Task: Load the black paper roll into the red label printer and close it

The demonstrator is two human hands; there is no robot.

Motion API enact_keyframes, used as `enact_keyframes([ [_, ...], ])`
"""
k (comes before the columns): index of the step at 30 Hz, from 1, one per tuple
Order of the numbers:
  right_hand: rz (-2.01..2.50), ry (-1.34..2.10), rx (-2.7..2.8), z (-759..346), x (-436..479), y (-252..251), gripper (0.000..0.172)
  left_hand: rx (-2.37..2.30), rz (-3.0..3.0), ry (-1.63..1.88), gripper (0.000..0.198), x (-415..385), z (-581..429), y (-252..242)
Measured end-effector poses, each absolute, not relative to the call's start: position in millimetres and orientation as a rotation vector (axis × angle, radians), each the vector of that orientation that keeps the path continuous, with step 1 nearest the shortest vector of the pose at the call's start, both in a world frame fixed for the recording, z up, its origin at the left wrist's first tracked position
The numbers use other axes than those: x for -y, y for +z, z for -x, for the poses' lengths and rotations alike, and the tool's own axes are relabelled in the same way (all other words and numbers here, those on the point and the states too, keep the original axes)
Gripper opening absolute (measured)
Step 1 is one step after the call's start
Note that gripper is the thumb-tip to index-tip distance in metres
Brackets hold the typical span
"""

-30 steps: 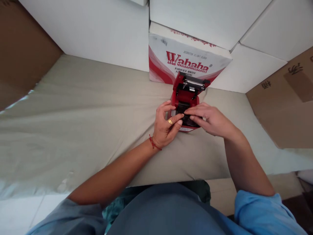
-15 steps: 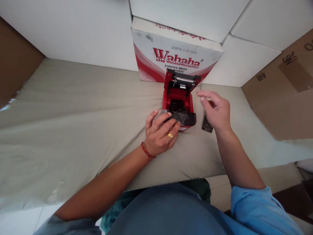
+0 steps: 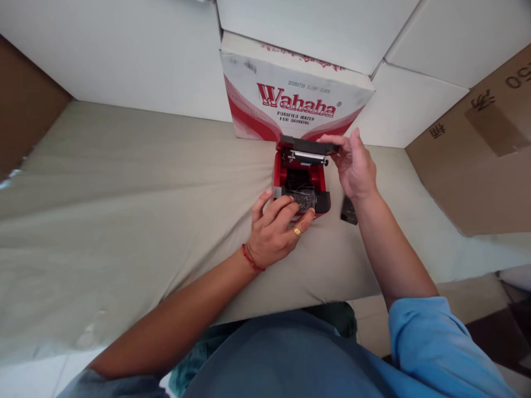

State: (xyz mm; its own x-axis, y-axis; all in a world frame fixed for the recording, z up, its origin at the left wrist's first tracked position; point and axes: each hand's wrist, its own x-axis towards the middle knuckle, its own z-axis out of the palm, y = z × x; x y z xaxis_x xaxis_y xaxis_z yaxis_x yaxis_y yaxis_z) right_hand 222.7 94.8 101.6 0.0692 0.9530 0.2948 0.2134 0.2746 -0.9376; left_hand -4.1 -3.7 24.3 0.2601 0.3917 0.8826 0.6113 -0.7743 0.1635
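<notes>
1. The red device (image 3: 321, 179) sits right of the frame's centre, its lid (image 3: 307, 146) half raised.
2. My left hand (image 3: 277, 228) bends over its front edge; whether those fingers grip, I can't tell.
3. My right hand (image 3: 354, 168) touches the lid's right end, thumb spread wide from the fingers.

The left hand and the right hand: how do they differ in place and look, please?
The left hand lies lower, at the front of the red device; the right hand is at its raised lid. The left hand wears a gold ring; the right hand shows none. A red bracelet circles the left wrist; the right wrist shows none. Both hands are ungloved.
</notes>
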Motion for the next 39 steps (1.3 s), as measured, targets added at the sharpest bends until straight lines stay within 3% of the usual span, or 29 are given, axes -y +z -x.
enact_keyframes([
  [14,1.289,0.103,2.122,-218,5,84,0.04,0.986,2.462,-1.583,0.052,7,4,11],
  [28,1.231,-0.039,1.911,-193,26,70,0.035,0.949,2.449,-1.635,0.046,5,6,15],
  [34,1.135,-0.156,1.991,-188,50,54,0.043,1.053,2.384,-1.99,0.039,5,11,18],
  [37,1.169,-0.116,1.946,-188,51,45,0.043,1.448,2.246,-2.222,0.032,-10,14,16],
  [39,1.201,-0.077,1.917,-188,49,43,0.041,1.859,2.143,-2.463,0.039,-23,15,12],
])
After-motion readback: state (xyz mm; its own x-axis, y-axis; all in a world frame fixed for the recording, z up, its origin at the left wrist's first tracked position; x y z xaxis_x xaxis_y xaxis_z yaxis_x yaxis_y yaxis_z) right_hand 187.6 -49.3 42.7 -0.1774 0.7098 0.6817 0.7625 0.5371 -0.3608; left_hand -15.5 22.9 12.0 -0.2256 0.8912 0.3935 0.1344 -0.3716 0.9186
